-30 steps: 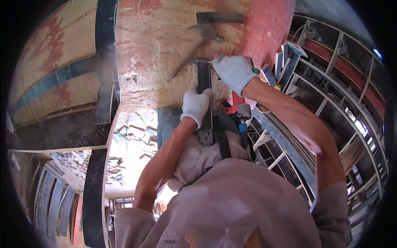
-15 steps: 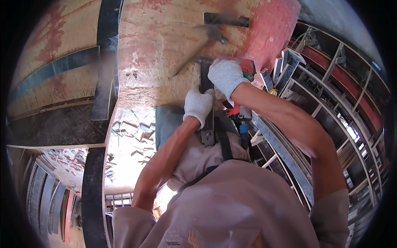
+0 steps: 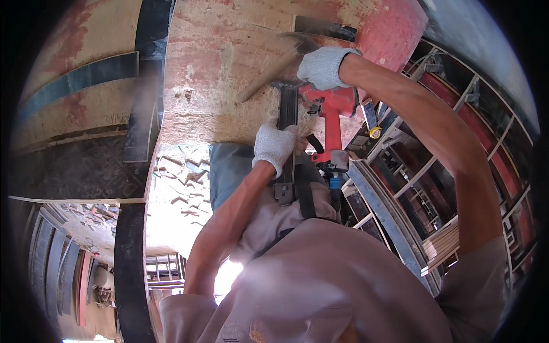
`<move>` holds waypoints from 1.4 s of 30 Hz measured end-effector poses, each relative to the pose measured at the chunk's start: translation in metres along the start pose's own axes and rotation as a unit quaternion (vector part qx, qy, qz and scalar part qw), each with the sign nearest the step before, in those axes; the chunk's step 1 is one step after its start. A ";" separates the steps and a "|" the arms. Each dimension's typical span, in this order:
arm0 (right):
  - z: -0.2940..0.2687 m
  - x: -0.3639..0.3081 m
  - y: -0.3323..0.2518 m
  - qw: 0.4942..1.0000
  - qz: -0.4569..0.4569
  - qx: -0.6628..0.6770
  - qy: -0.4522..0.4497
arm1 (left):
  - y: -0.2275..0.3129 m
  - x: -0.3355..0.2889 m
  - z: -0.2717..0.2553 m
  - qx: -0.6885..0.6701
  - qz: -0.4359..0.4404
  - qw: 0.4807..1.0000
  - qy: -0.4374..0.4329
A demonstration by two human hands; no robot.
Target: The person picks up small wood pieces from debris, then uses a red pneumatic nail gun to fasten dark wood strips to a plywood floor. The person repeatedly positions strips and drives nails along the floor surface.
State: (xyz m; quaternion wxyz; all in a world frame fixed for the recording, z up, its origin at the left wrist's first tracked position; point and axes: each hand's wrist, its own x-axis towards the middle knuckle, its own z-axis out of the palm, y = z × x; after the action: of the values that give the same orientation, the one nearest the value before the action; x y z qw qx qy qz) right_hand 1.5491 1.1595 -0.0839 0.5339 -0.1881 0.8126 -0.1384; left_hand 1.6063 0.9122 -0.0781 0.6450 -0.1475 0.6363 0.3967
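A red nail gun (image 3: 333,117) with a black magazine (image 3: 288,106) lies across my lap and the board edge. My left hand (image 3: 274,146), in a pale knitted glove, is closed around the lower part of the magazine. Just above the gun's red body is my gloved right hand (image 3: 325,67), its fingers curled. What those fingers hold, if anything, is hidden. A hammer (image 3: 269,71) with a wooden handle rests on the board left of the right hand, its head close to the glove. A blue hose fitting (image 3: 336,182) joins the gun's grip end.
The stained plywood board (image 3: 217,74) spreads ahead, with a dark strip (image 3: 325,28) near its far edge. Another board with curved dark strips (image 3: 80,77) stands at the left. Metal-framed panels (image 3: 457,114) and a yellow tape measure (image 3: 374,132) are on the right. Scraps litter the floor (image 3: 183,188).
My right hand has moved up and away from the magazine's top end, uncovering the nail gun's red body. My left hand keeps its hold on the magazine. The hammer stays on the board.
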 end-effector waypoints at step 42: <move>0.054 -0.025 -0.049 0.976 0.140 -0.015 0.167 | 0.010 -0.008 -0.005 0.040 -0.006 0.999 0.003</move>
State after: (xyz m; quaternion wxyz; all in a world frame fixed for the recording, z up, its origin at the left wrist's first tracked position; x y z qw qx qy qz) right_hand 1.6157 1.1262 -0.0636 0.4020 -0.0545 0.9105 -0.0797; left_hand 1.5966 0.9122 -0.0686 0.6508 -0.1261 0.6527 0.3668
